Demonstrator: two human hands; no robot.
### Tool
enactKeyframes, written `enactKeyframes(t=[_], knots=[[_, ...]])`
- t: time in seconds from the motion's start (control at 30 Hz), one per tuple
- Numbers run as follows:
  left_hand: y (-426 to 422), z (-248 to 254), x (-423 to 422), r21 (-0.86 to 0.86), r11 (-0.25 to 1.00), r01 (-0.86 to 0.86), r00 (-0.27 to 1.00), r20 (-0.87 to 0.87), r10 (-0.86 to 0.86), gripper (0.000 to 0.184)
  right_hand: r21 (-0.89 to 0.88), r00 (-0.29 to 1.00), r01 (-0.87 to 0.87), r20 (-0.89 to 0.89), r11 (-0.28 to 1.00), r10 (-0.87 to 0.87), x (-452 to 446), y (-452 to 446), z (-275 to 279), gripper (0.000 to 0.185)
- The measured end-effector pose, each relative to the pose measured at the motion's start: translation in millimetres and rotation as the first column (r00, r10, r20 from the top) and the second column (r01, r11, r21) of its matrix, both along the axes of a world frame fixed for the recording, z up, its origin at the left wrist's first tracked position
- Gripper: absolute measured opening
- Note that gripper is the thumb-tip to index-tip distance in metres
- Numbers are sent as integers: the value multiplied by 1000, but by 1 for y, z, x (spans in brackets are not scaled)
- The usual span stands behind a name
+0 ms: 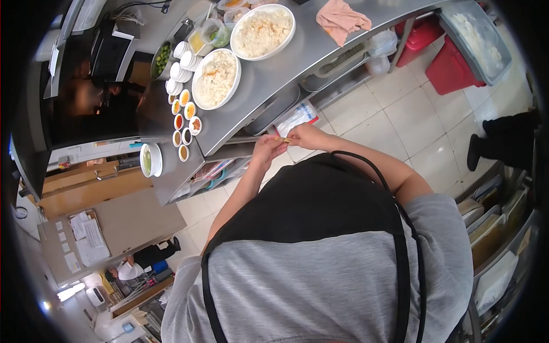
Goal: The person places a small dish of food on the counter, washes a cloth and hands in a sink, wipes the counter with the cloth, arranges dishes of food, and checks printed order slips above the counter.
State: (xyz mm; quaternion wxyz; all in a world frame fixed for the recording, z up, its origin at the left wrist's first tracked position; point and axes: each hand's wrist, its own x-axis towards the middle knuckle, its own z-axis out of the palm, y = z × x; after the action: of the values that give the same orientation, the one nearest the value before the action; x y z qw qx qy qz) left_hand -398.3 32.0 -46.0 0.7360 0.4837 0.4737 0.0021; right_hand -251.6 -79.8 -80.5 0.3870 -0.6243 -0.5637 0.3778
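The left hand (269, 151) and the right hand (309, 138) meet in front of the body, fingertips drawn together on a small, thin yellowish item (283, 139) (too small to tell what it is). It is held in the air just off the edge of the grey metal surface (269, 81). On that surface stand two large white bowls of rice (217, 79) (263, 32), small round white cups of coloured sauces (179, 121) and a crumpled pink cloth (342, 20).
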Motion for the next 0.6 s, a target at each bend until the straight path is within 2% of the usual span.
enactKeyframes(t=[0.1,0.17,0.23,0.3,0.33,0.4,0.43,0.5,0.53,0.6], knots=[[3,-9,-20,-1,1000,-2,999,-46,2,19,-55,998,21,54,998,-18,-21,10,-15,27],[11,-11,-36,12,998,63,994,-91,-62,25,-180,989,38,146,983,-11,-27,19,-16,16],[24,-18,-60,215,958,190,965,-219,-142,33,-194,990,120,94,974,-103,-25,31,-30,14],[44,-33,-100,269,929,256,954,-225,-198,39,-147,948,307,131,940,-289,-15,41,-41,13],[51,-36,-120,319,891,323,925,-306,-226,42,-145,944,318,134,937,-300,-10,49,-48,13],[75,-54,-172,391,785,480,840,-464,-283,44,-161,914,366,248,917,-321,-1,68,-63,20],[87,-64,-200,406,717,567,782,-540,-312,45,-160,911,374,249,913,-329,2,79,-71,20],[86,-40,-231,377,439,815,542,-763,-352,45,-75,853,475,283,877,-438,4,101,-80,30],[106,-65,-270,315,411,856,475,-793,-381,45,-187,882,438,278,879,-381,5,103,-56,41],[134,-91,-333,256,439,861,439,-809,-390,46,-176,874,450,289,876,-391,-1,110,-56,36]])
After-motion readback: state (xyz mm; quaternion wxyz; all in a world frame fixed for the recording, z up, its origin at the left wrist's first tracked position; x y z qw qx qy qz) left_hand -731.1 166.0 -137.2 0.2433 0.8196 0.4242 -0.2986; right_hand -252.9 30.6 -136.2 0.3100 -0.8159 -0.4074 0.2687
